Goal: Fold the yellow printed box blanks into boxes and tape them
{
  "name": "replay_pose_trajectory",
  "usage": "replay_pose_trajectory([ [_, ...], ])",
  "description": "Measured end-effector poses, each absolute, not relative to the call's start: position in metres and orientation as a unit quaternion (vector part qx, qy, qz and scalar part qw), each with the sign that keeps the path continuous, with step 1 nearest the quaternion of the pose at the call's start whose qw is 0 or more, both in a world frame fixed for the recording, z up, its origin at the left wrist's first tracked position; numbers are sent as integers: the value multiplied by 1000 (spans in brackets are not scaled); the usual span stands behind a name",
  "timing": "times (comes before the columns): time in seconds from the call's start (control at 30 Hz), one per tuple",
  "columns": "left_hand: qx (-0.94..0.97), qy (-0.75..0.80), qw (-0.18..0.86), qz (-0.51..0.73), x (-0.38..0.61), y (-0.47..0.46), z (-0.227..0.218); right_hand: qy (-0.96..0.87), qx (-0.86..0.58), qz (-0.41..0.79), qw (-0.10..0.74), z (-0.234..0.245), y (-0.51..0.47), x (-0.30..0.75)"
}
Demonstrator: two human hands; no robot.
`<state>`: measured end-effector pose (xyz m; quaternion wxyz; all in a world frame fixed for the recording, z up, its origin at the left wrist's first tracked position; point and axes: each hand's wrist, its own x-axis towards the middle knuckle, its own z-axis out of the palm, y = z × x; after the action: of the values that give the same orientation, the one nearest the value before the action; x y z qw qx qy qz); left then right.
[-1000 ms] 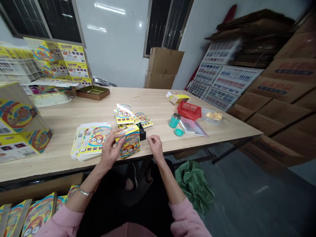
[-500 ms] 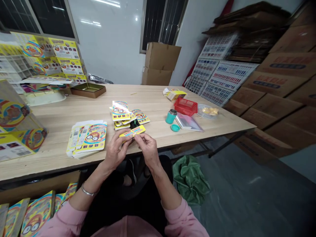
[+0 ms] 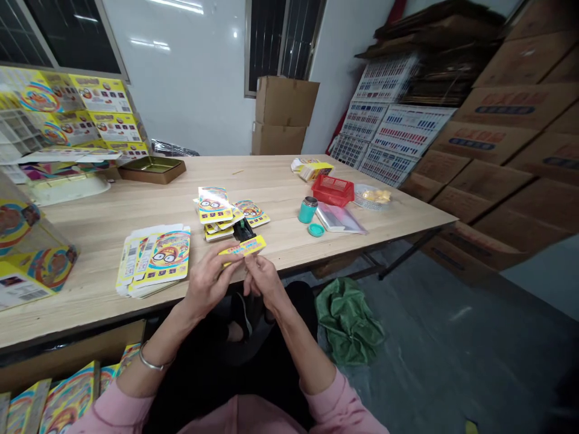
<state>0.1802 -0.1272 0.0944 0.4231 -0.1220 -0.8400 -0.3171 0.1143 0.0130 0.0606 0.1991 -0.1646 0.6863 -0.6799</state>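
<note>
Both my hands hold one small yellow printed carton [image 3: 244, 246] just above the table's near edge. My left hand [image 3: 208, 278] grips its left end with closed fingers. My right hand [image 3: 262, 279] pinches it from below on the right. Left of my hands lies a stack of flat yellow carton blanks [image 3: 154, 259]. Behind the held carton sits a pile of folded small cartons [image 3: 219, 211] with a black item [image 3: 244, 229] beside it.
On the wooden table [image 3: 280, 193] stand a teal cup [image 3: 307, 210] with its lid [image 3: 315, 229] off, a red basket [image 3: 333, 190], a clear bag [image 3: 339, 218] and a brown tray [image 3: 151, 170]. Printed boxes pile at the left; cardboard boxes [image 3: 497, 150] fill the right. A green cloth [image 3: 348, 319] lies on the floor.
The carton stood on the table under my left hand; now both hands hold it lifted and turned edge-on at the near edge. The camera has swung a little to the right.
</note>
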Motion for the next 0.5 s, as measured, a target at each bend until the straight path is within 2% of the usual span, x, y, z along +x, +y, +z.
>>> replay_pose_trajectory([
  [0.1,-58,-828,394,-394,178,-129,98,795,-137,-590,12,61,17,116],
  [0.17,-30,-816,353,-456,177,-130,98,801,-178,-561,-112,72,22,117],
  [0.23,-21,-802,313,-508,176,-129,97,769,-280,-542,-191,86,27,113],
  [0.27,-19,-792,297,-533,176,-128,97,755,-335,-525,-203,91,29,109],
  [0.33,-9,-763,272,-586,176,-126,98,748,-399,-498,-181,94,32,100],
  [0.4,12,-730,256,-634,175,-127,98,762,-368,-519,-123,87,35,95],
  [0.5,37,-705,253,-662,171,-133,91,726,-259,-636,42,64,37,99],
])
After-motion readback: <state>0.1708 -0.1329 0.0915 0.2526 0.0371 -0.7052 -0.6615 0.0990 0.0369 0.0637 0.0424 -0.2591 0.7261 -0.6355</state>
